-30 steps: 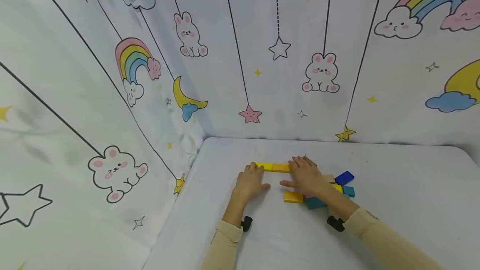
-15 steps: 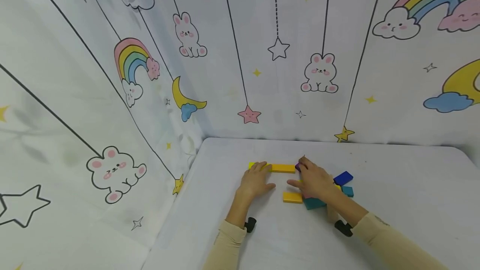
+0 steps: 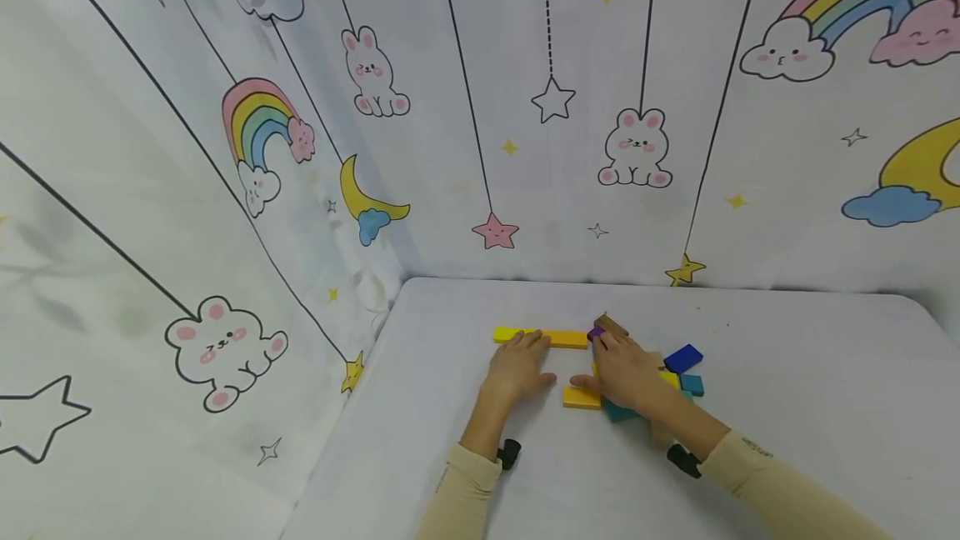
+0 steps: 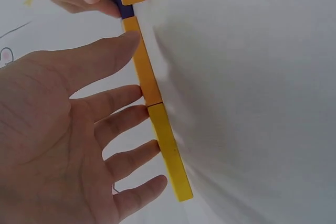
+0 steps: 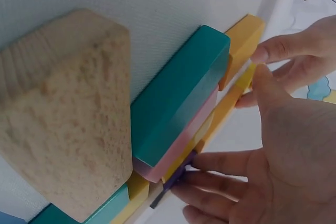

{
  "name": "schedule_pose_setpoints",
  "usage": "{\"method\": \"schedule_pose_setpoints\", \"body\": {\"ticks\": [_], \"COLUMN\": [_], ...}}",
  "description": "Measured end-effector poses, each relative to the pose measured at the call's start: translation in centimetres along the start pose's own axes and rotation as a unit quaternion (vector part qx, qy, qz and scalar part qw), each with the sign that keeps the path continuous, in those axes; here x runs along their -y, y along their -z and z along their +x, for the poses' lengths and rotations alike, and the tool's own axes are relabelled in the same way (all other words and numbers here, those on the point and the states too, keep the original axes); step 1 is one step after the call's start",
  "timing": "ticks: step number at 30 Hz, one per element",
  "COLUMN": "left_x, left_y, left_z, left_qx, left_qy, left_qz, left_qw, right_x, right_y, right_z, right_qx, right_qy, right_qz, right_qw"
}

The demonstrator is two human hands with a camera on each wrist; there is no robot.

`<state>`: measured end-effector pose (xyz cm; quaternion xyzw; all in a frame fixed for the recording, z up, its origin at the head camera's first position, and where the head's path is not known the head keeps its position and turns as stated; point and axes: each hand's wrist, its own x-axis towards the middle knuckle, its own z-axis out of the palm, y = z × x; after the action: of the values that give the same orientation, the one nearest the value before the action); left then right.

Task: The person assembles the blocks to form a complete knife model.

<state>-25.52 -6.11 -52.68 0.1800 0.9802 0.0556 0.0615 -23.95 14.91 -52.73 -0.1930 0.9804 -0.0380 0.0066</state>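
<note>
A yellow block [image 3: 507, 333] and an orange block [image 3: 568, 340] lie end to end in a row on the white table. My left hand [image 3: 517, 369] rests its extended fingertips along the near side of this row. In the left wrist view its fingers are spread and the thumb lies near the orange block. At the row's right end is a small purple block [image 5: 184, 170]. My right hand [image 3: 626, 372] touches it with nearly straight fingertips, thumb held apart. Under and beside that hand lies a pile with teal [image 5: 181, 93], pink [image 5: 181, 145] and beige [image 5: 68, 114] blocks, partly hidden in the head view.
A brown block [image 3: 611, 324] lies just beyond the right fingertips. Nearer the body is another orange block [image 3: 581, 397]. To the right are a dark blue block [image 3: 683, 358] and a small teal one [image 3: 692, 385]. A patterned white curtain [image 3: 450, 148] stands behind the table.
My right hand has gone from the orange block's end to the purple block, which has come into view against the row. My left hand has slid rightward along the row.
</note>
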Motion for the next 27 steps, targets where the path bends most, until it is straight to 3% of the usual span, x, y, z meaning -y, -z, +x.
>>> {"method": "schedule_pose_setpoints", "body": {"ticks": [13, 21, 27], "left_x": [-0.1, -0.4, -0.3], "left_y": [-0.3, -0.3, -0.3], "left_z": [0.4, 0.4, 0.4], "left_qx": [0.013, 0.011, 0.013], "left_qy": [0.014, 0.023, 0.026], "left_qz": [0.013, 0.019, 0.021], "left_qw": [0.9997, 0.9995, 0.9993], "right_x": [-0.1, -0.3, -0.5], "right_y": [-0.2, -0.5, -1.0], "right_z": [-0.3, -1.0, -0.8], "right_qx": [-0.014, -0.032, -0.031], "right_qy": [-0.007, 0.015, 0.018], "right_qz": [-0.027, -0.052, -0.034], "right_qw": [0.9995, 0.9980, 0.9988]}}
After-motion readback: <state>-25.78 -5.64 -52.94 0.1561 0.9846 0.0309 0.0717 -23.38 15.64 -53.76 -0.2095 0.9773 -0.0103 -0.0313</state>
